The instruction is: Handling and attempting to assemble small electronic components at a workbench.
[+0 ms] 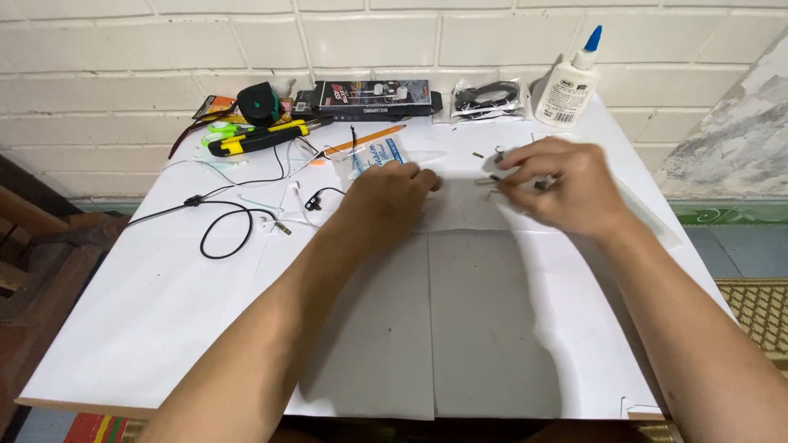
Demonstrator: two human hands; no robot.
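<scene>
Beyond both hands, glue bottle

A single head-worn camera looked down and forward over the white worktop from close above its near edge, facing the white brick wall behind it; the wearer's forearms entered from the bottom of the frame.
</scene>
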